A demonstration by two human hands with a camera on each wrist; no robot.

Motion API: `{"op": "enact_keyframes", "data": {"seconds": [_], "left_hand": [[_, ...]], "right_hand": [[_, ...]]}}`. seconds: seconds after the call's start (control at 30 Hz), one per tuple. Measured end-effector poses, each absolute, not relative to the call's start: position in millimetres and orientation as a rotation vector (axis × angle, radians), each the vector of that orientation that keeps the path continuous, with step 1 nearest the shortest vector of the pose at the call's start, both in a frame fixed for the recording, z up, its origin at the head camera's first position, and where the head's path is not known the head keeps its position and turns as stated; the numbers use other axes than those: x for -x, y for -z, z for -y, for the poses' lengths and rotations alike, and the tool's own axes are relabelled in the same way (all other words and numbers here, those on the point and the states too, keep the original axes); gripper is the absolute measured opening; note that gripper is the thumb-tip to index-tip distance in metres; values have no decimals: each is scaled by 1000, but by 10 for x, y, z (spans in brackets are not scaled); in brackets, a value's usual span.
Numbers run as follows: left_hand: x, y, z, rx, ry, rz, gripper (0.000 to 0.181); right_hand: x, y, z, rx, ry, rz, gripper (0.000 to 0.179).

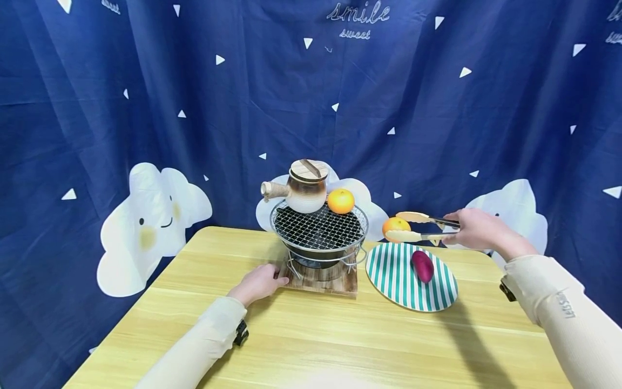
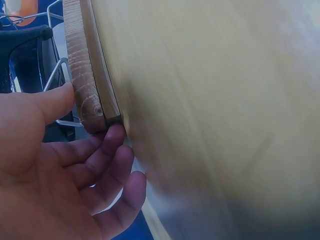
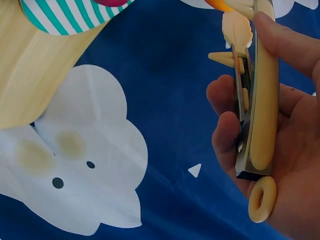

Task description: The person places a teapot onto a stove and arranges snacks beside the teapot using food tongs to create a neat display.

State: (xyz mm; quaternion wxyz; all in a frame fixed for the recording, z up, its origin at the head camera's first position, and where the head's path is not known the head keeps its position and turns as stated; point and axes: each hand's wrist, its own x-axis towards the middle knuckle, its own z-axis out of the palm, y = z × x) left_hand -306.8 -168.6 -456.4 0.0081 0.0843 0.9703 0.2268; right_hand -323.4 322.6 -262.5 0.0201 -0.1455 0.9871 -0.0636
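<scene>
Presently, right hand point(image 1: 476, 229) grips tongs point(image 1: 426, 236), their tips narrowed on an orange point(image 1: 394, 225), just left of that hand. Nearer the person and left of the same hand, a striped round plate point(image 1: 396, 275) bears a purple sweet potato point(image 1: 423, 266). Left hand point(image 1: 259, 282) holds a wooden board point(image 1: 335, 287) by its left corner, thumb against the wood, a fingertip at the lower edge. Beyond and right of left hand, that board carries a round grill point(image 1: 320, 229); on its mesh, far side, a side-handled clay teapot point(image 1: 308, 197), wooden-lidded, second orange point(image 1: 341, 201) just beside. Surface point(image 1: 301, 335): pale wood grain.
</scene>
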Motion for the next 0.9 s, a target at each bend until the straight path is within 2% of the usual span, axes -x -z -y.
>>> {"op": "enact_keyframes", "data": {"seconds": [0.9], "left_hand": [[3075,4591,1695,-260,-718,-3021,37]], "right_hand": [[3126,2247,-3128,479,178,-3109,72]]}}
